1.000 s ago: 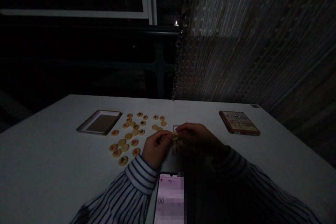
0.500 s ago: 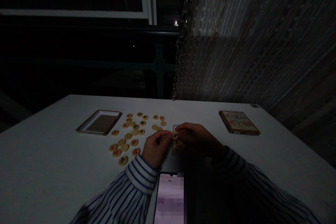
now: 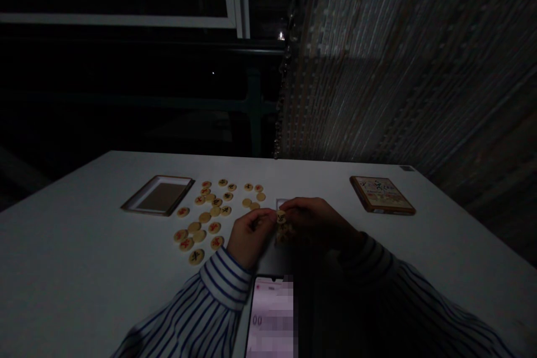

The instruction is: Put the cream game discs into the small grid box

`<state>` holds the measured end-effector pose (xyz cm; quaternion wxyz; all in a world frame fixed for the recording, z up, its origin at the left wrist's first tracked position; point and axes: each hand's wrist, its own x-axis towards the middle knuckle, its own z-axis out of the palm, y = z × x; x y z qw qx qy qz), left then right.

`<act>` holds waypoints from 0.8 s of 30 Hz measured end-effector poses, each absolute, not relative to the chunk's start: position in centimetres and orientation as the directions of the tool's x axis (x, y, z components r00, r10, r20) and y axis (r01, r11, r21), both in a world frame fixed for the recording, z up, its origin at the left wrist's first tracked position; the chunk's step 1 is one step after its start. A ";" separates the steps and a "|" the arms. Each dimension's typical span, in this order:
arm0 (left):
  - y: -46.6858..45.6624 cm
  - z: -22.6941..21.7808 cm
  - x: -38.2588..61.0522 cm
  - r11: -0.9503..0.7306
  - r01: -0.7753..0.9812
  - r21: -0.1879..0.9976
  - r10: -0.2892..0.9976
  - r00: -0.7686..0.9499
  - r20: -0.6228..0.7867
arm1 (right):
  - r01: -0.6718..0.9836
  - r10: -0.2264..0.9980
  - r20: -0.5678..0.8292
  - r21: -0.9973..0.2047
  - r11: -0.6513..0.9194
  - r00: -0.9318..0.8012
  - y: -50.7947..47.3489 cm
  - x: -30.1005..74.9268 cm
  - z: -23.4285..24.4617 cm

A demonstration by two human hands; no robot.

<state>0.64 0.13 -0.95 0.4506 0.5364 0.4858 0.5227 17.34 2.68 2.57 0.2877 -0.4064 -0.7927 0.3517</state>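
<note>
A round wooden Chinese chess piece [image 3: 281, 216] with a dark character is pinched between my hands. The fingertips of my left hand [image 3: 251, 235] meet its left edge. My right hand [image 3: 321, 225], mostly in shadow, grips it from the right. Just beneath it is a small pale tray [image 3: 279, 202], partly hidden by my hands, with more pieces [image 3: 284, 233] in it. To the left of my left hand, several loose Chinese chess pieces [image 3: 214, 228] lie scattered, some showing red or black characters and others blank side up.
On the white table [image 3: 104, 268], an open shallow box part [image 3: 161, 198] lies at the left. A flat printed box [image 3: 382, 196] rests at the right. A lit phone [image 3: 271, 319] is in front of me. Behind the table hangs a bead curtain [image 3: 356, 67].
The held piece has tilted a little and shifted slightly right between my fingers. My hands stay almost in place, and the scattered pieces have not moved.
</note>
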 end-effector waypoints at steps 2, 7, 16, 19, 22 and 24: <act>0.1 -0.8 0.7 -0.119 0.056 0.991 0.993 -0.019 0.120 | 0.433 0.838 0.176 -0.791 0.432 -0.516 2.7 17.3 2.6; -0.1 -0.5 0.7 -0.106 0.076 0.991 0.994 -0.028 0.108 | 0.471 0.834 0.171 -0.758 0.452 -0.525 2.7 17.2 2.8; 0.0 -0.7 0.6 -0.124 0.112 0.986 0.992 -0.015 0.127 | 0.493 0.820 0.179 -0.723 0.484 -0.544 2.6 17.2 3.2; 0.0 -0.6 0.6 -0.128 0.126 0.984 0.991 -0.021 0.132 | 0.485 0.813 0.183 -0.723 0.493 -0.553 2.7 17.2 3.2; -0.1 -0.7 0.6 -0.132 0.123 0.984 0.990 -0.024 0.136 | 0.484 0.826 0.181 -0.735 0.475 -0.534 2.7 17.2 2.9; -0.1 -0.7 0.6 -0.133 0.122 0.984 0.990 -0.029 0.137 | 0.469 0.839 0.172 -0.763 0.445 -0.516 2.7 17.3 2.7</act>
